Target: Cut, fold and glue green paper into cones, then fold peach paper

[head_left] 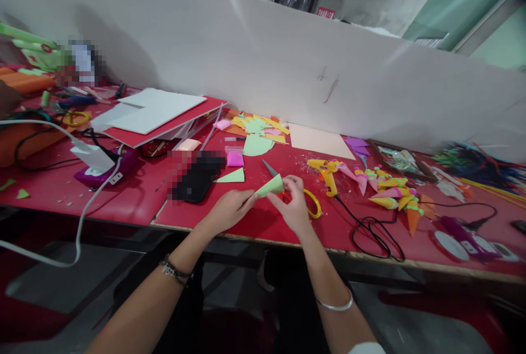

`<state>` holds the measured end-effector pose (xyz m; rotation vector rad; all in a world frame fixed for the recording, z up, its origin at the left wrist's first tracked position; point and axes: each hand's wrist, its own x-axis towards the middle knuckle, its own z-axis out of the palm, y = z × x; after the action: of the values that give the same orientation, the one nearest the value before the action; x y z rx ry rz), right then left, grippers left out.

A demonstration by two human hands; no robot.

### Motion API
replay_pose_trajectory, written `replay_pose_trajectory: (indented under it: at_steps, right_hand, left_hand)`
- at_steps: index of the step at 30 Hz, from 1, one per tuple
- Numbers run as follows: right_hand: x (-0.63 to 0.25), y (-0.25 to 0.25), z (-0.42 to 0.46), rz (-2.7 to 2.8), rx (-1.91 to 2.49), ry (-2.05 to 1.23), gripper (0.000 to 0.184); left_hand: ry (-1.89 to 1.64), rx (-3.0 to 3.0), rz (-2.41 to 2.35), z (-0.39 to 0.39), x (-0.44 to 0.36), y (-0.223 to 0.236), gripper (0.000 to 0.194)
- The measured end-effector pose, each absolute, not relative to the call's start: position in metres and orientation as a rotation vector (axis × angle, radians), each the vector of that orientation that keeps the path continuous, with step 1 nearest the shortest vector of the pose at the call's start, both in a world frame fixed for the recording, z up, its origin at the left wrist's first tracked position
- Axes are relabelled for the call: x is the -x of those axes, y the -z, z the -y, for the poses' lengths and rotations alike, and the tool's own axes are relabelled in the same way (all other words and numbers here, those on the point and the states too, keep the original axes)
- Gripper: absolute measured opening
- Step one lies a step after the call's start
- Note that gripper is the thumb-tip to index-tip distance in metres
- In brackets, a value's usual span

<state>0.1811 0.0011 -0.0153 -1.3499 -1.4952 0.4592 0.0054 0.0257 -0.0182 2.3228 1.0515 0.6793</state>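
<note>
A light green paper cone [270,186] is held between both hands above the red table. My left hand [232,209] pinches its narrow end, and my right hand [292,200] has its fingers closed at the wide end. Partly hidden behind the cone and my right hand lie scissors [313,204] with yellow handles, blades pointing up and left. A flat green paper piece [232,176] rests left of the cone, beside a black phone [203,176]. To the right stands a yellow glue gun [326,174], and past it sits a cluster of finished-looking coloured cones [390,195].
Coloured paper scraps [258,126] and a pink packet [234,156] lie farther back. White boards [156,110] are stacked at left near a purple power strip [104,170]. The glue gun's black cable [376,233] loops near the front edge. Another person's hand shows far left.
</note>
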Motion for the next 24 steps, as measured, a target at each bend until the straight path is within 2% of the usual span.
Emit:
replay_pose_trajectory:
  at_steps: [11,18,24]
  right_hand:
    - [-0.184,0.016,-0.002,1.501,1.297,-0.627,0.017]
    - [-0.199,0.018,-0.007,1.413,1.281,-0.528,0.014]
    - [-0.199,0.016,-0.004,1.413,1.223,-0.613,0.015]
  left_hand:
    - [-0.595,-2.353,-0.911,-0.026,-0.004,0.015,0.037]
    - [-0.573,-2.33,-0.854,-0.029,0.001,0.014,0.038]
    - [-0.606,-2.28,-0.916,-0.03,0.003,0.015,0.04]
